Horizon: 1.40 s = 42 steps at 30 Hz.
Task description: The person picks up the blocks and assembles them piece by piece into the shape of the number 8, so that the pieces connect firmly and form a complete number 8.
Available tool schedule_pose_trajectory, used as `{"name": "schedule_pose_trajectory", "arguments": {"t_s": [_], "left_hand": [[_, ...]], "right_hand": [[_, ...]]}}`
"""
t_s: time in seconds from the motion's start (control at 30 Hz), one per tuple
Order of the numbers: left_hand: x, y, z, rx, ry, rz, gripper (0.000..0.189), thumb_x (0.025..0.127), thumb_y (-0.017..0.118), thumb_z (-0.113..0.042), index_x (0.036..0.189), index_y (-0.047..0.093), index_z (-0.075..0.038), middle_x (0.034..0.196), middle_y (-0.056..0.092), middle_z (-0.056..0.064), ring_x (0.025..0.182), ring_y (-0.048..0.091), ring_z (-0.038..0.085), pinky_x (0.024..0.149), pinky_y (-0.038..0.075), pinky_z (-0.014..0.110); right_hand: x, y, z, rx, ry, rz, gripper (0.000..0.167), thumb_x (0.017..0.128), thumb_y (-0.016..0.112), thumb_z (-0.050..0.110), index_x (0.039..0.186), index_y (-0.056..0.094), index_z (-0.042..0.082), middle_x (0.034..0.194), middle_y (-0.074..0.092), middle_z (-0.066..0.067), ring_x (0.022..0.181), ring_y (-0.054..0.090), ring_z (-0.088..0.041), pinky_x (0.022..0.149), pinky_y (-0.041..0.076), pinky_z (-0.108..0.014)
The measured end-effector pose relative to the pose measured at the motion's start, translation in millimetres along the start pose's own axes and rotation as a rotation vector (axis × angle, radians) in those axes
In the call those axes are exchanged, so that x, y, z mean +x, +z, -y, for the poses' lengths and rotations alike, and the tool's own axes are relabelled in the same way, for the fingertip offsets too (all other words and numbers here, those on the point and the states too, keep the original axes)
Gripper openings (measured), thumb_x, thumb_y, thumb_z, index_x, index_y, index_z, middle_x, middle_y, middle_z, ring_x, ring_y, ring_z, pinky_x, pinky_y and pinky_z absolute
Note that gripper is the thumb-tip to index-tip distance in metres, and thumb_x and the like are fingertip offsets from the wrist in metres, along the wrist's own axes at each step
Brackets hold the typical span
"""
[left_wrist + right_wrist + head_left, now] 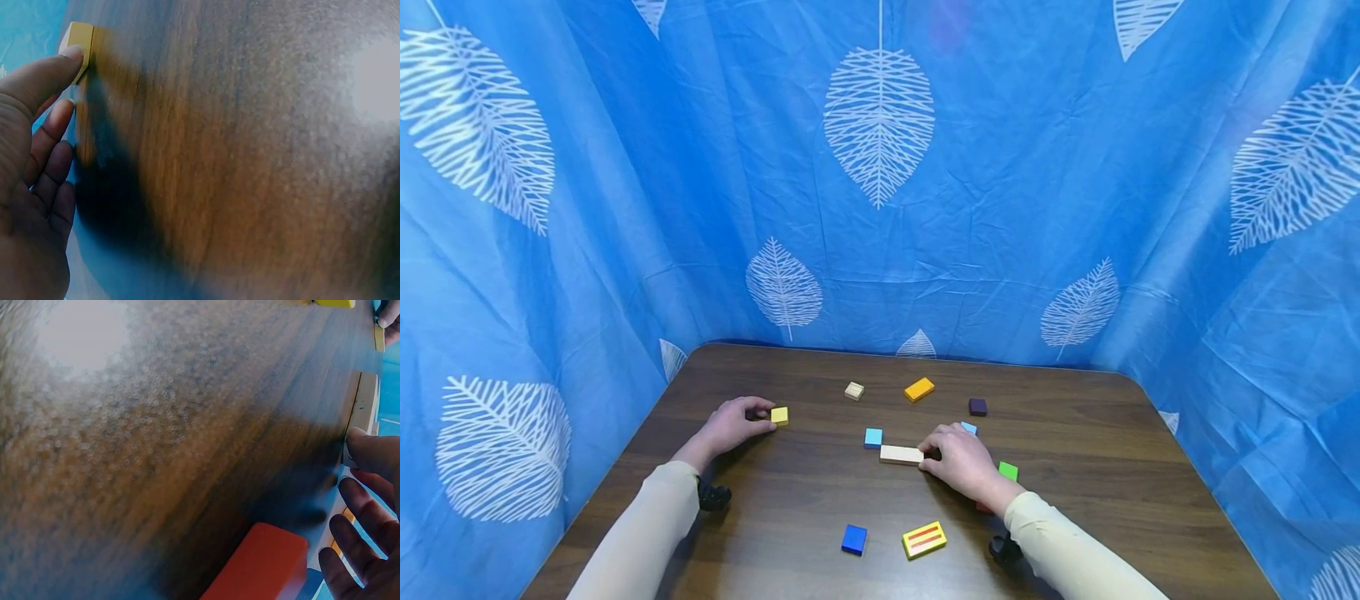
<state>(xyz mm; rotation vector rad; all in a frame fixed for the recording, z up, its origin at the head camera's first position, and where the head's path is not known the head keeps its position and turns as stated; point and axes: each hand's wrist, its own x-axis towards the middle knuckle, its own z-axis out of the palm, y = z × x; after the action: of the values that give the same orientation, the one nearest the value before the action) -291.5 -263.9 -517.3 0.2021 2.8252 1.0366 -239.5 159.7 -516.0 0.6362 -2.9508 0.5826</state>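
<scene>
On the left side of the brown table my left hand (737, 425) pinches a small yellow block (780, 417) between thumb and forefinger. The left wrist view shows the thumb (69, 59) against that yellow block (81, 44), the other fingers loosely bent. Right of the middle, my right hand (958, 458) holds the right end of a long pale wooden block (900, 455) lying flat. In the right wrist view the thumb presses the near side of this pale block (364, 406). A light blue block (873, 437) lies just behind its left end.
Farther back lie a small beige block (854, 391), an orange block (919, 389) and a dark purple block (977, 407). Nearer are a blue block (853, 539) and a yellow block with red stripes (924, 540). A green block (1008, 472) and a red block (262, 569) sit by my right forearm.
</scene>
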Motion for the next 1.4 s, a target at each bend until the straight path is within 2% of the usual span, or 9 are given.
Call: {"name": "schedule_pose_trajectory", "arguments": {"t_s": [0.6,0.87,1.13,1.4], "left_hand": [[-0.3,1.1,2.5,-0.024,-0.022,0.002,0.04,0.093,0.078,-0.03,0.125,0.069,-0.009,0.113,0.065,0.008,0.106,0.055,0.03,0.1,0.041,0.058],[-2.1,1.2,0.9,-0.044,-0.004,-0.002,0.038,0.093,0.078,-0.029,0.123,0.07,-0.006,0.113,0.066,0.009,0.105,0.057,0.029,0.098,0.043,0.056],[-1.3,1.7,2.3,-0.025,0.012,-0.018,0.035,0.093,0.077,-0.028,0.12,0.071,-0.008,0.111,0.067,0.007,0.104,0.058,0.028,0.098,0.043,0.056],[-2.1,1.1,-0.3,-0.001,0.005,-0.021,0.033,0.094,0.076,-0.03,0.121,0.072,-0.01,0.116,0.066,0.009,0.11,0.056,0.031,0.102,0.041,0.06]], "right_hand": [[0.3,0.2,0.5,-0.01,-0.013,-0.003,0.017,0.084,0.086,0.025,0.097,0.079,0.016,0.091,0.066,0.008,0.089,0.057,-0.016,0.081,0.049,-0.039],[0.4,1.0,-0.7,0.001,-0.021,-0.01,0.015,0.083,0.086,0.023,0.095,0.079,0.017,0.09,0.065,0.009,0.087,0.057,-0.015,0.079,0.049,-0.039],[0.9,1.0,-1.2,-0.003,-0.02,-0.009,0.015,0.083,0.086,0.023,0.095,0.079,0.017,0.09,0.065,0.009,0.087,0.057,-0.015,0.079,0.049,-0.039],[-0.6,0.4,0.0,0.0,-0.022,-0.015,0.016,0.083,0.087,0.022,0.095,0.079,0.017,0.09,0.066,0.008,0.088,0.057,-0.015,0.079,0.049,-0.039]]}}
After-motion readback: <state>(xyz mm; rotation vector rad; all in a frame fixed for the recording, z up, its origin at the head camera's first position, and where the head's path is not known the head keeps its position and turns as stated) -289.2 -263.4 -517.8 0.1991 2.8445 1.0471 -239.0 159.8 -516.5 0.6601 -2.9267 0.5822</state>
